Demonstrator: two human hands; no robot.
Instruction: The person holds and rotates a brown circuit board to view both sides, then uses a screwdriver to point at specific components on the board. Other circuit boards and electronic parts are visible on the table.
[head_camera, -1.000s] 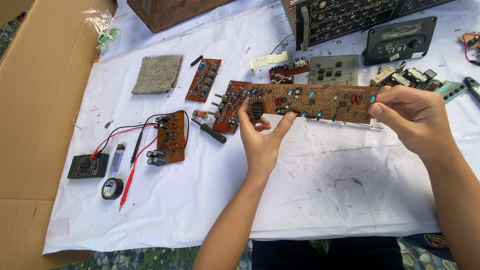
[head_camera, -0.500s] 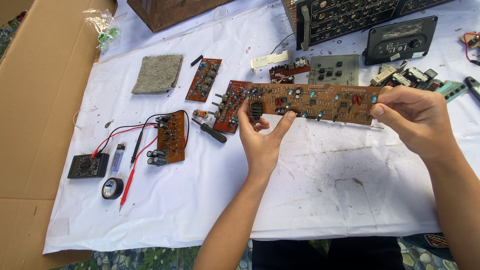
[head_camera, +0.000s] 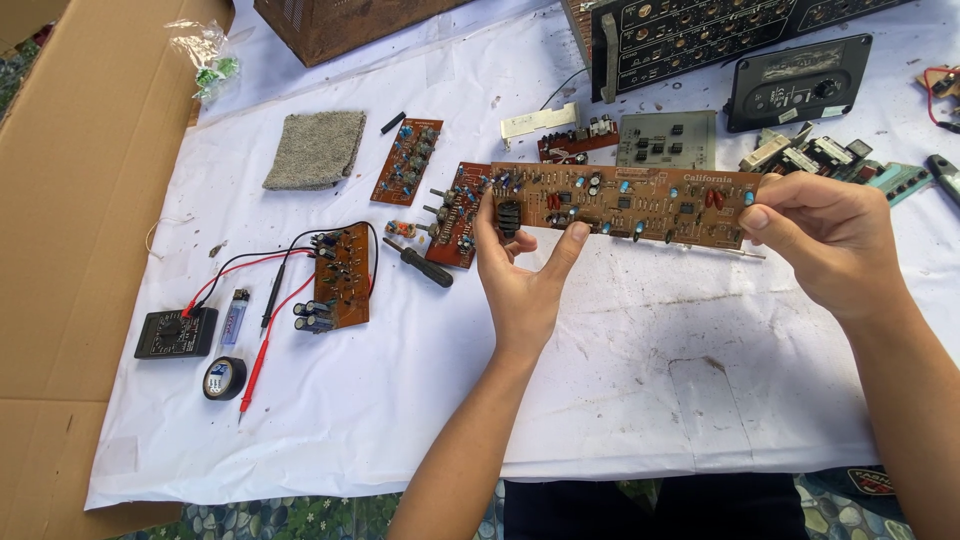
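Long brown circuit board (head_camera: 625, 203) held up over the white sheet (head_camera: 620, 380), component side up. Left hand (head_camera: 520, 270) pinches its left end, right hand (head_camera: 825, 240) closed on the right end. Step: inspecting; next needs a steady tilt. Printed label at 1 o'clock. Clear bag (head_camera: 205, 55), probably green parts, at 10 o'clock; cardboard (head_camera: 70, 200) at 9.

The long circuit board (head_camera: 630, 203) is brown with blue and red parts. The cloth (head_camera: 620, 350) is white, the multimeter (head_camera: 176, 333) black, its leads (head_camera: 262, 318) red and black.
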